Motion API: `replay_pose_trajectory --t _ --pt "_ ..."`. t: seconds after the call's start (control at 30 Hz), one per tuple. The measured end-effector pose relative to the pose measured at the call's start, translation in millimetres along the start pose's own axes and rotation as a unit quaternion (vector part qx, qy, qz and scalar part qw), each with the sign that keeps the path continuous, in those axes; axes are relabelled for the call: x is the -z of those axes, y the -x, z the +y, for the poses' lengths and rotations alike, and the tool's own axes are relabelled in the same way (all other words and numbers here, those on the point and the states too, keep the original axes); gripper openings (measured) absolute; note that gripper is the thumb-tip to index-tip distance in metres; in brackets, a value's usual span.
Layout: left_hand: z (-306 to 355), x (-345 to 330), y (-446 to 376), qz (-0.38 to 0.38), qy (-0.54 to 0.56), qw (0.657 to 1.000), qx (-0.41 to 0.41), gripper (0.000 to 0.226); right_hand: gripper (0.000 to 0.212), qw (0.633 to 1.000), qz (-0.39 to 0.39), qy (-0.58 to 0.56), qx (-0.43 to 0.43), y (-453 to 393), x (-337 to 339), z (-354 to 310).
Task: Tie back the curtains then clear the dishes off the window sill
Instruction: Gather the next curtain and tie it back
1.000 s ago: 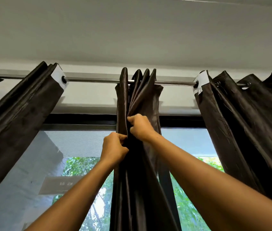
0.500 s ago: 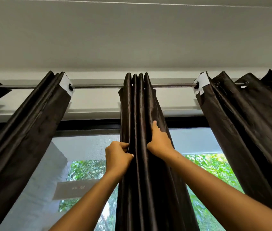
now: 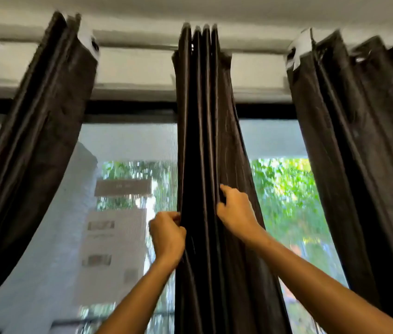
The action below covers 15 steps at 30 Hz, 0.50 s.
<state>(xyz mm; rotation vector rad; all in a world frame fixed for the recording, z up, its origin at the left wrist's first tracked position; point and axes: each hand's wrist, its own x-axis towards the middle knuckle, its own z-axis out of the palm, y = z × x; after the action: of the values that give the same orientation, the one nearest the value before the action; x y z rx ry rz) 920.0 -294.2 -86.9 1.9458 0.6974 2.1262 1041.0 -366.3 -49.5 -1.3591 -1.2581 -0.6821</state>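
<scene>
A: Where are the hands?
B: Left hand [image 3: 167, 237] pinches the left edge of the middle curtain [image 3: 205, 141]; right hand [image 3: 235, 209] pinches a right fold.
A: How will it handle?
B: Probably soft, slippery; better to gather all folds low. It hangs from the rod [image 3: 137, 47].

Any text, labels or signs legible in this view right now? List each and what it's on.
None can be read.
Grey rectangular sign outside the window: faint marks, too blurred to read.
White tags at the tops of the dark brown satin curtains: no print visible.
</scene>
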Motion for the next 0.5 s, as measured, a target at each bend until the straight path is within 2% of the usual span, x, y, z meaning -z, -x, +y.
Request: replay_pose_trajectory --t 0.13,0.3,0.5 --pt "-20.1 7.9 68.0 -0.022 -0.033 0.997 0.061 0.030 0.048 0.998 -0.044 0.039 0.004 68.3 -14.3 7.9" --pt "-29.0 15.2 98.2 -0.041 -0.039 0.997 0.060 0.029 0.053 0.989 -0.096 0.094 0.064 126.9 -27.6 26.3" --pt "-17.8 28.4 89.4 -0.081 -0.008 0.992 0.100 0.029 0.045 0.980 -0.062 0.118 0.148 185.3 -34.5 40.6"
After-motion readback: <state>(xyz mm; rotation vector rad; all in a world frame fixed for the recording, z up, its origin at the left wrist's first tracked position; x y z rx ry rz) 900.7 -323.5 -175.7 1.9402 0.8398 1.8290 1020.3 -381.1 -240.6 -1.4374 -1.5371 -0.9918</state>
